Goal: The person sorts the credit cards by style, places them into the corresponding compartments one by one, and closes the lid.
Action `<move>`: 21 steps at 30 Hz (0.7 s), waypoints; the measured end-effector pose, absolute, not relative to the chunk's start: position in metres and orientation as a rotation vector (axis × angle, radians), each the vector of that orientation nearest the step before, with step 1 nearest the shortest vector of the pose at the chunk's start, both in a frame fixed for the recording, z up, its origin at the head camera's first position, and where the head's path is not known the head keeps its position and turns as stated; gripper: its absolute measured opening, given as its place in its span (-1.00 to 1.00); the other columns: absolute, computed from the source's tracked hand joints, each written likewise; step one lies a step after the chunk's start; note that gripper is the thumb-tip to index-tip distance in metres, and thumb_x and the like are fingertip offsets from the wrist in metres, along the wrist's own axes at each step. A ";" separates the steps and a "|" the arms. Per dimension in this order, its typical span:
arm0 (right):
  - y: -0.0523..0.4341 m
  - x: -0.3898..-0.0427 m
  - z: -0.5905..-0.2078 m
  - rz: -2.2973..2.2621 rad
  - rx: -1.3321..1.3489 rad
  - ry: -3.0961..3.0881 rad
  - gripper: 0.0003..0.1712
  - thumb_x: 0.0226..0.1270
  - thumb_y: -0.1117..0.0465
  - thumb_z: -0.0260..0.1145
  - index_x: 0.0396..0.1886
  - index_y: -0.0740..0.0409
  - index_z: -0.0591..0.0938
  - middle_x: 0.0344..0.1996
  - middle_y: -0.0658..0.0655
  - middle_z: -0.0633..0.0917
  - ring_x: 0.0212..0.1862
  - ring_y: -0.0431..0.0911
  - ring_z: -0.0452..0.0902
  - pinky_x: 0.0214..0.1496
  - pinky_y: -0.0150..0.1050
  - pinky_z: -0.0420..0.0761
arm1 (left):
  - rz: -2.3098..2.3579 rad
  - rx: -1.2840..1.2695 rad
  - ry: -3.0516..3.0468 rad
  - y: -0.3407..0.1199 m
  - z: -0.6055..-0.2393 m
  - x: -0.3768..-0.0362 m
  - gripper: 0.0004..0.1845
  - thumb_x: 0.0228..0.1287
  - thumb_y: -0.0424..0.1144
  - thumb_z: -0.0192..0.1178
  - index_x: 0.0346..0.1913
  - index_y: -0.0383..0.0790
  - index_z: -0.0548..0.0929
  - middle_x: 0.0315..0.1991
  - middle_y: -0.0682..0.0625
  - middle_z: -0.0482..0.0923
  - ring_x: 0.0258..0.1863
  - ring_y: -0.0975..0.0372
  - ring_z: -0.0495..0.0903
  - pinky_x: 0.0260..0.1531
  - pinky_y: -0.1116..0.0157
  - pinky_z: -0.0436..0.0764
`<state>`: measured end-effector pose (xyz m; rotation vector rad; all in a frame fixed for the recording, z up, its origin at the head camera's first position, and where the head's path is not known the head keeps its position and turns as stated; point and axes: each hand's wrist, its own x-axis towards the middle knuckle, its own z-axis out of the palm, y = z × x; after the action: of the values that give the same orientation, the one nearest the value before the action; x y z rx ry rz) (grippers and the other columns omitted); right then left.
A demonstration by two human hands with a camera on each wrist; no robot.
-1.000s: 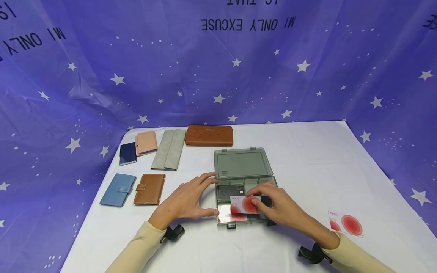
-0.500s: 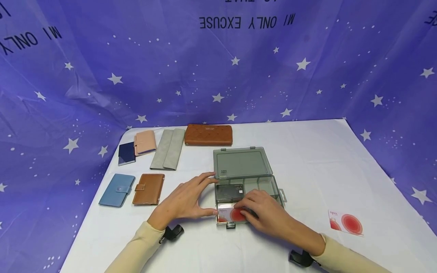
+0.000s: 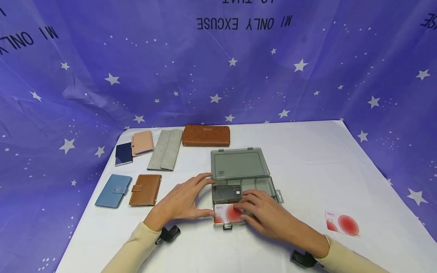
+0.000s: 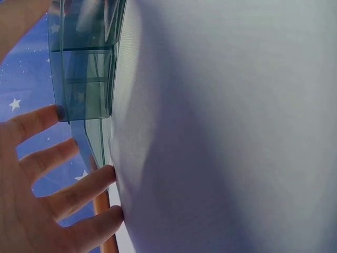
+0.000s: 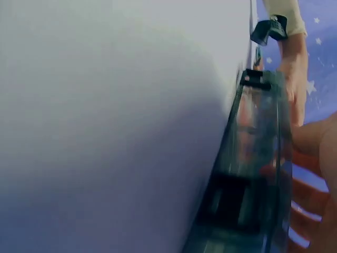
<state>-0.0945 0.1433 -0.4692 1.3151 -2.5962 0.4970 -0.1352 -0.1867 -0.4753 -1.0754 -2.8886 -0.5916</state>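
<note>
White cloth over the counter (image 3: 307, 159), smooth with faint creases, and behind it a draped purple-blue backdrop (image 3: 102, 57) scattered with white stars and printed lettering that reads upside down. At centre, a smoky translucent plastic box (image 3: 269, 185), rectangular and hard-edged, lid (image 3: 238, 163) thrown back flat on the far side, thin dividers splitting the tray into compartments. Near-left compartment: a glossy white card with red circles (image 3: 227, 214), lying flat. Just behind it, a dark card (image 3: 227, 192) marked VIP in its own compartment. Right hand (image 3: 266, 214) over the tray's near middle, fingers (image 3: 247, 197) fairly straight and close together, tips down on the red-circled card's right edge. Left hand (image 3: 181, 201) bracing the box's left side, fingers spread apart, thumb against the near-left corner, index at the lid hinge; confirmed from the left wrist view, fingertips (image 4: 58, 113) on the clear box wall. Cream sleeves on both arms. Off to the right, well apart, a second red-circled card (image 3: 342, 223) flat on the cloth. Left side: blue snap wallet (image 3: 113, 185) beside a tan leather one (image 3: 145, 189); further back a navy card case (image 3: 123, 154), a pink wallet (image 3: 143, 143), a grey felt-like fold (image 3: 165, 154), and a long stitched brown leather wallet (image 3: 206, 135).
</note>
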 end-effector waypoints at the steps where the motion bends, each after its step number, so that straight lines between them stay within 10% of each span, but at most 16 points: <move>1: 0.147 -0.095 -0.468 0.528 1.318 -2.593 -0.64 0.50 0.03 0.48 0.22 -0.07 0.77 0.14 -0.05 0.75 0.38 0.02 0.56 0.37 0.11 0.59 | -0.586 -1.076 -2.889 -0.187 -0.475 -0.136 0.03 0.14 0.54 0.39 0.59 0.16 0.38 0.64 0.04 0.26 0.43 0.04 0.52 0.14 -0.08 0.70; 21: 0.311 -0.106 -0.466 0.900 0.828 -2.796 -0.44 0.33 0.21 0.62 0.31 -0.07 0.71 0.15 -0.10 0.76 0.18 -0.21 0.65 0.26 -0.63 0.43 | -0.598 -1.066 -2.909 -0.186 -0.475 -0.135 0.02 0.15 0.56 0.37 0.58 0.14 0.41 0.66 0.08 0.22 0.44 0.04 0.51 0.00 -0.12 0.73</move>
<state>-0.1057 0.3109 -0.4657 0.8282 -2.7961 0.8999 -0.1355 -0.1857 -0.4754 -1.0657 -2.9090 -0.5982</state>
